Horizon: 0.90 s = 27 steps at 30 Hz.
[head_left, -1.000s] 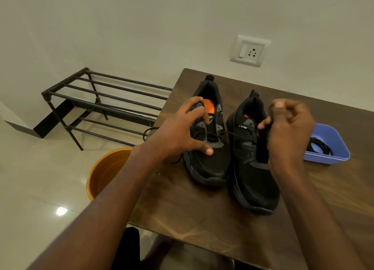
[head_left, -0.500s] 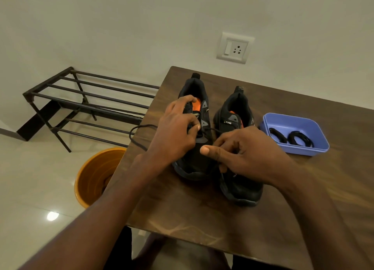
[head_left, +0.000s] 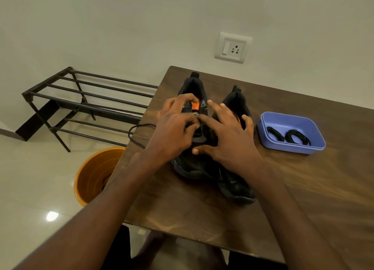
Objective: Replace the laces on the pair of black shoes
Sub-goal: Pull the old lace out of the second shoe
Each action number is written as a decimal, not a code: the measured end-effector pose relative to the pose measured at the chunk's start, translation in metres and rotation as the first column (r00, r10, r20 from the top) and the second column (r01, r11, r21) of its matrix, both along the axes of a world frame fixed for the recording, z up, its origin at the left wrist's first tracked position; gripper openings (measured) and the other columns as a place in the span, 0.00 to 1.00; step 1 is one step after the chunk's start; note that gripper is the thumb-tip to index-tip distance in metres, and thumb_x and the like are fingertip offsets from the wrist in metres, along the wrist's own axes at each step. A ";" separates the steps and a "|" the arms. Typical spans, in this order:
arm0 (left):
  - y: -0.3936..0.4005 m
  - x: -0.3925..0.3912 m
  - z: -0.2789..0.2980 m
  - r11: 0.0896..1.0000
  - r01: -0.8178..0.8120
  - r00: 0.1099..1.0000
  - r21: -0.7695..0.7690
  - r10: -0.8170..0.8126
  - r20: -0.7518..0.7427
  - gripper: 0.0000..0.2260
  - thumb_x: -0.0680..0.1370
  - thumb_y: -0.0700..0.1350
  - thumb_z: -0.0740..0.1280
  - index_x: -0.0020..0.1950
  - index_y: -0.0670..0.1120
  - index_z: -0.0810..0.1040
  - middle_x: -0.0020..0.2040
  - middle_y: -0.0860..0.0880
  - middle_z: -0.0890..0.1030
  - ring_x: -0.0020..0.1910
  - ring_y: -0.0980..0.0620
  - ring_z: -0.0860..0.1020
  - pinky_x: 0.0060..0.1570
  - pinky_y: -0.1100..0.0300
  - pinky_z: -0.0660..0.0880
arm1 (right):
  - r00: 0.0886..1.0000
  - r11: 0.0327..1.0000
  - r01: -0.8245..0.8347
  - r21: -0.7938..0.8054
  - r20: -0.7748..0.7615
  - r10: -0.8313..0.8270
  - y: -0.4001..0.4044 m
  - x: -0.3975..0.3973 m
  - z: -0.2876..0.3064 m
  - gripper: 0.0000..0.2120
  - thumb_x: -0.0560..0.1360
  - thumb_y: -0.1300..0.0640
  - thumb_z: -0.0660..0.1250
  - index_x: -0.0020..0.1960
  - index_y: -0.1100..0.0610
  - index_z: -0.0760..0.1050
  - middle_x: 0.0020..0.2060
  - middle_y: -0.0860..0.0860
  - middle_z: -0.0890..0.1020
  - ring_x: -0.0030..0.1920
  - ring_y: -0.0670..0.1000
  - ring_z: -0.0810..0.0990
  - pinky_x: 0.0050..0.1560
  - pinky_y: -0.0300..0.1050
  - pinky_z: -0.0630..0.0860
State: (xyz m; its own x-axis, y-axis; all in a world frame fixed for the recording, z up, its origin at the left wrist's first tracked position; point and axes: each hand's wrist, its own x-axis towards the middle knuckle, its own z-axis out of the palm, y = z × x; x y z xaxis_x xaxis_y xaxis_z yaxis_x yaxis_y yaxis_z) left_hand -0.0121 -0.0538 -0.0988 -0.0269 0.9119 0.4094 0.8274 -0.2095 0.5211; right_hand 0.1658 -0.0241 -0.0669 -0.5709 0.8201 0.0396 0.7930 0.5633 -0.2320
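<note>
The two black shoes sit side by side on the counter [head_left: 303, 188], toes toward you. You are working on the left shoe [head_left: 194, 91], at the eyelets near its orange tongue. An old lace [head_left: 139, 126] loops off that shoe, past the counter's left edge.

To do this step well, hold the shoe still with one hand and pull the lace out of one hole at a time. Pull slow and straight, so it does not snag.

Your left hand [head_left: 174, 132] sits on the left shoe with its fingers curled at the lace holes; it looks like it pinches the lace, but I cannot tell for sure. Your right hand [head_left: 226, 136] is spread loose over both shoes, its pointer finger reaching in to the same spot.

The new laces [head_left: 287, 135] wait coiled in the blue tray [head_left: 311, 128] to the right. An orange bin [head_left: 91, 174] stands on the floor below.
</note>
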 end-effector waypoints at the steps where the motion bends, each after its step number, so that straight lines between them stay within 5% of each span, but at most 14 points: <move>1: 0.001 0.000 0.000 1.000 -0.019 1.000 0.001 0.019 0.011 0.02 0.77 0.44 0.73 0.47 0.52 0.85 0.73 0.53 0.68 0.71 0.48 0.64 0.66 0.45 0.66 | 1.000 1.000 0.007 -0.005 0.017 -0.007 0.001 0.001 -0.001 0.43 0.71 0.31 0.71 0.80 0.35 0.55 0.84 0.41 0.46 0.83 0.47 0.41 0.78 0.71 0.39; 5: 0.005 -0.005 0.000 0.989 -0.117 0.948 -0.088 0.138 0.287 0.07 0.78 0.42 0.72 0.45 0.54 0.82 0.62 0.56 0.73 0.63 0.51 0.72 0.63 0.46 0.74 | 0.999 0.996 0.028 -0.088 0.019 -0.027 0.004 0.005 0.001 0.44 0.72 0.28 0.68 0.81 0.35 0.52 0.83 0.42 0.54 0.83 0.47 0.47 0.78 0.71 0.38; 8: 0.003 -0.004 0.009 0.975 -0.024 0.840 -0.222 0.140 0.524 0.08 0.82 0.39 0.66 0.48 0.51 0.81 0.52 0.50 0.81 0.53 0.52 0.81 0.57 0.46 0.81 | 0.999 0.993 0.031 -0.116 -0.001 -0.032 0.005 0.005 0.003 0.46 0.71 0.28 0.69 0.81 0.37 0.52 0.83 0.42 0.55 0.83 0.47 0.49 0.78 0.70 0.37; 11: -0.003 0.000 0.013 0.985 0.031 0.929 -0.170 0.034 0.369 0.07 0.84 0.41 0.63 0.52 0.50 0.79 0.43 0.53 0.82 0.46 0.56 0.81 0.54 0.47 0.79 | 1.000 0.996 0.017 -0.088 -0.019 -0.019 0.002 0.001 -0.001 0.47 0.71 0.28 0.69 0.82 0.39 0.52 0.83 0.43 0.56 0.83 0.46 0.49 0.78 0.69 0.36; 15: -0.003 0.001 0.013 0.990 -0.093 0.985 -0.110 0.075 -0.158 0.04 0.82 0.54 0.67 0.55 0.58 0.80 0.47 0.59 0.80 0.55 0.54 0.73 0.57 0.51 0.57 | 0.999 0.999 0.012 -0.046 -0.049 -0.014 0.000 -0.001 -0.003 0.46 0.71 0.27 0.68 0.81 0.39 0.54 0.82 0.44 0.59 0.83 0.47 0.52 0.78 0.68 0.35; 21: -0.002 -0.002 0.019 0.989 -0.124 0.961 -0.082 0.099 -0.259 0.02 0.78 0.54 0.73 0.46 0.58 0.84 0.45 0.61 0.79 0.56 0.55 0.72 0.49 0.54 0.51 | 0.999 0.998 0.023 -0.057 -0.046 -0.026 -0.002 -0.002 -0.002 0.46 0.70 0.27 0.68 0.81 0.39 0.53 0.82 0.44 0.60 0.82 0.47 0.52 0.78 0.66 0.34; 22: -0.002 -0.002 0.018 0.990 -0.110 0.980 -0.084 0.094 -0.175 0.02 0.78 0.51 0.73 0.46 0.57 0.84 0.46 0.60 0.80 0.56 0.56 0.73 0.53 0.54 0.54 | 0.998 0.998 0.026 -0.059 -0.048 -0.029 -0.002 -0.002 -0.002 0.46 0.70 0.27 0.68 0.81 0.39 0.53 0.82 0.44 0.60 0.82 0.46 0.52 0.78 0.66 0.34; 24: -0.005 -0.002 0.020 0.996 -0.037 0.973 -0.076 0.054 0.224 0.02 0.79 0.45 0.72 0.48 0.51 0.84 0.47 0.56 0.83 0.53 0.58 0.79 0.58 0.54 0.72 | 0.997 0.998 0.025 -0.052 -0.066 -0.028 -0.002 -0.004 -0.001 0.46 0.70 0.27 0.69 0.81 0.39 0.54 0.81 0.43 0.61 0.82 0.46 0.53 0.78 0.66 0.34; 25: -0.006 -0.003 0.022 0.998 -0.004 0.897 -0.058 0.029 0.440 0.03 0.80 0.41 0.71 0.50 0.47 0.84 0.46 0.53 0.84 0.50 0.57 0.82 0.55 0.56 0.79 | 0.996 0.999 0.024 -0.049 -0.082 -0.028 -0.002 -0.004 -0.001 0.46 0.70 0.27 0.69 0.81 0.39 0.55 0.81 0.43 0.63 0.82 0.46 0.55 0.78 0.66 0.35; 27: -0.007 -0.005 0.025 0.996 0.058 0.767 -0.069 -0.001 0.641 0.05 0.83 0.38 0.66 0.52 0.43 0.82 0.41 0.47 0.84 0.43 0.54 0.83 0.48 0.61 0.81 | 0.995 0.999 0.026 -0.043 -0.100 -0.030 -0.003 -0.004 0.000 0.46 0.69 0.26 0.69 0.80 0.39 0.56 0.79 0.42 0.65 0.81 0.46 0.57 0.79 0.67 0.36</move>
